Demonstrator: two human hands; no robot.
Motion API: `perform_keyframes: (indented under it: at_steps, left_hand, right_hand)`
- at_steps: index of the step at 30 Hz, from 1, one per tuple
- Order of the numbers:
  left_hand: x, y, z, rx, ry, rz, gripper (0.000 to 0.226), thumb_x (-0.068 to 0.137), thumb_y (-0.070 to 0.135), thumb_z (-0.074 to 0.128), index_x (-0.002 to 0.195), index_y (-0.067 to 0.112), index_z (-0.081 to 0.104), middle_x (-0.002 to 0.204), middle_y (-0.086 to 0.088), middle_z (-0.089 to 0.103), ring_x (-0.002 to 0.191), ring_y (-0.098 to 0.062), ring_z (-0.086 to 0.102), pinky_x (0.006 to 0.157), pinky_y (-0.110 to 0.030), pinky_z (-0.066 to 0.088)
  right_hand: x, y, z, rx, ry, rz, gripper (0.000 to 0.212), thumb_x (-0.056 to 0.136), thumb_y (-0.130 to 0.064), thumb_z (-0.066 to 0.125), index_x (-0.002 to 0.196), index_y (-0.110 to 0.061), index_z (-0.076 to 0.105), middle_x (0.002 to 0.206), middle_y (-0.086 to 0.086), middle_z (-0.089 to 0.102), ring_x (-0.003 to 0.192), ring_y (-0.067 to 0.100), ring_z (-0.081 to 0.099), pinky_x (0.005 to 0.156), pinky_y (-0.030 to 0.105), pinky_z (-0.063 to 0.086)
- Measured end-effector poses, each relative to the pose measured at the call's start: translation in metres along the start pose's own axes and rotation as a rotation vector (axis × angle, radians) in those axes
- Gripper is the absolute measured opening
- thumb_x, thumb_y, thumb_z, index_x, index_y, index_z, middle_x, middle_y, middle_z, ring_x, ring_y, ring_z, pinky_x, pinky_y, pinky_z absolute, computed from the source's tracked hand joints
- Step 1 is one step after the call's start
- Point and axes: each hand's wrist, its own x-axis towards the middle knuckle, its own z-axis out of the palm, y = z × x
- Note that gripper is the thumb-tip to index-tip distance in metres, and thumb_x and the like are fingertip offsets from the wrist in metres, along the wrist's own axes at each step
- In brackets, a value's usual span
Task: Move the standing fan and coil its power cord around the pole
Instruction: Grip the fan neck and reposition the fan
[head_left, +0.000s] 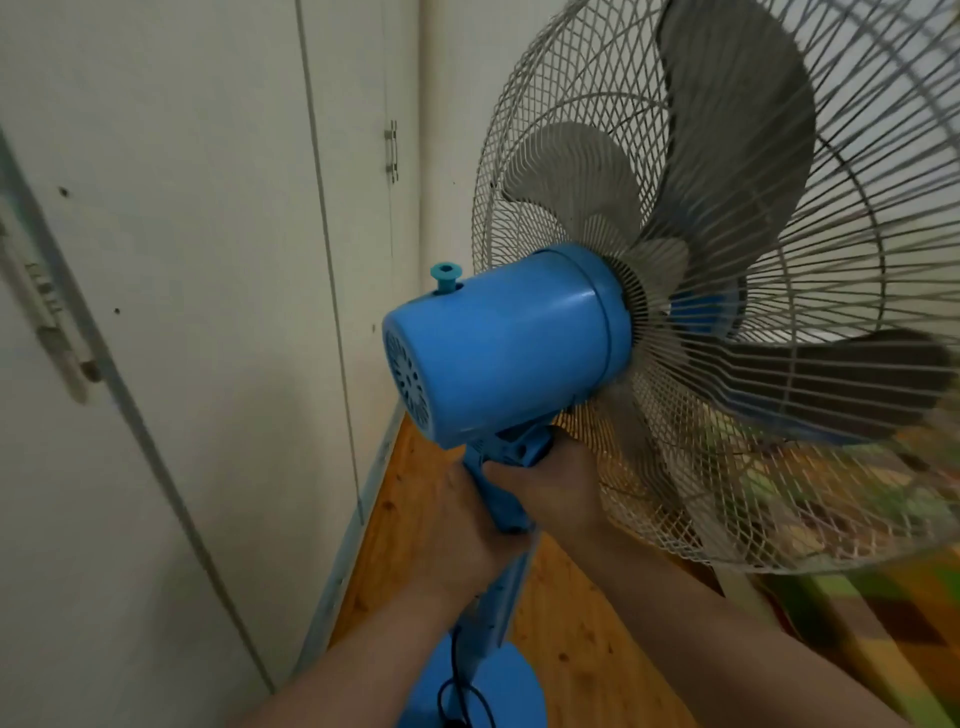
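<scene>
Left hand curls round blue neck of standing fan, under motor; right hand grips same neck opposite. Black power cord hangs loose by pole, over round base.

Motor at centre, grille right of it, knob on top, neck beneath, left hand around neck, right hand around its top joint, pole below, base on floor, cord over base, cupboard left, mat right.
</scene>
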Motion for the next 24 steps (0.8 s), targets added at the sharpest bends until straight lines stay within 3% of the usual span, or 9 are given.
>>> perform_keyframes:
  at_steps: [2,6,9,12,14,17,21,24]
  left_hand:
    - [0.03,-0.014,0.002,0.004,-0.03,-0.012,0.08,0.044,0.042,0.083,0.103,0.056,0.031,0.101,0.029,0.05,0.092,0.009,0.054,0.062,-0.014,0.052]
    - [0.07,-0.035,-0.002,0.067,-0.071,-0.031,0.078,0.042,0.042,0.081,0.099,0.052,0.028,0.097,0.016,0.051,0.087,-0.003,0.056,0.064,-0.038,0.055]
    - [0.103,-0.045,-0.006,0.114,-0.068,0.005,0.087,0.04,0.049,0.08,0.104,0.062,0.023,0.099,0.027,0.048,0.09,0.004,0.053,0.064,-0.024,0.053]
    - [0.132,-0.057,-0.005,0.113,-0.058,-0.001,0.093,0.037,0.052,0.079,0.107,0.065,0.02,0.103,0.043,0.04,0.093,0.021,0.045,0.052,-0.007,0.041]
    - [0.151,-0.068,-0.003,0.111,-0.06,-0.057,0.094,0.035,0.056,0.079,0.106,0.065,0.019,0.103,0.041,0.04,0.093,0.02,0.045,0.052,-0.008,0.04]
    - [0.181,-0.085,0.007,0.105,-0.078,-0.146,0.095,0.031,0.06,0.079,0.104,0.065,0.019,0.1,0.03,0.045,0.09,0.009,0.05,0.06,-0.015,0.046]
    - [0.222,-0.102,0.019,0.119,-0.097,-0.208,0.092,0.028,0.062,0.077,0.096,0.069,0.015,0.094,0.028,0.047,0.081,0.009,0.051,0.053,-0.01,0.041]
    - [0.259,-0.114,0.027,0.134,-0.113,-0.253,0.084,0.027,0.059,0.077,0.089,0.057,0.021,0.094,0.023,0.048,0.082,0.003,0.052,0.059,-0.022,0.05]
  right_hand:
    - [0.029,0.003,0.011,0.024,0.014,0.009,0.03,0.058,-0.026,0.082,0.073,-0.021,0.057,0.065,-0.015,0.058,0.059,-0.005,0.054,0.041,0.004,0.039]
    - [0.069,0.003,0.03,0.006,0.034,-0.009,0.035,0.056,-0.029,0.083,0.075,-0.022,0.055,0.066,-0.014,0.057,0.058,-0.004,0.054,0.042,0.003,0.038]
    - [0.101,0.004,0.043,-0.003,0.04,-0.01,0.035,0.056,-0.031,0.083,0.074,-0.024,0.054,0.065,-0.016,0.056,0.058,-0.006,0.052,0.044,0.003,0.038]
    - [0.13,0.01,0.054,-0.017,0.036,0.002,0.035,0.057,-0.032,0.083,0.078,-0.022,0.057,0.069,-0.013,0.059,0.061,0.0,0.057,0.049,0.006,0.041]
    - [0.152,0.013,0.062,-0.028,0.038,0.004,0.035,0.057,-0.031,0.083,0.08,-0.021,0.059,0.071,-0.011,0.06,0.064,0.004,0.059,0.049,0.006,0.041]
    - [0.185,0.019,0.072,-0.026,0.043,0.005,0.036,0.057,-0.029,0.084,0.082,-0.019,0.061,0.07,-0.014,0.057,0.06,-0.004,0.054,0.047,0.002,0.041]
    - [0.232,0.034,0.084,-0.016,0.027,-0.013,0.034,0.057,-0.027,0.084,0.081,-0.018,0.062,0.068,-0.017,0.057,0.059,-0.01,0.052,0.049,0.001,0.041]
    - [0.273,0.045,0.093,-0.026,0.01,0.004,0.034,0.057,-0.03,0.084,0.081,-0.018,0.062,0.068,-0.014,0.059,0.059,-0.008,0.053,0.048,0.002,0.041]
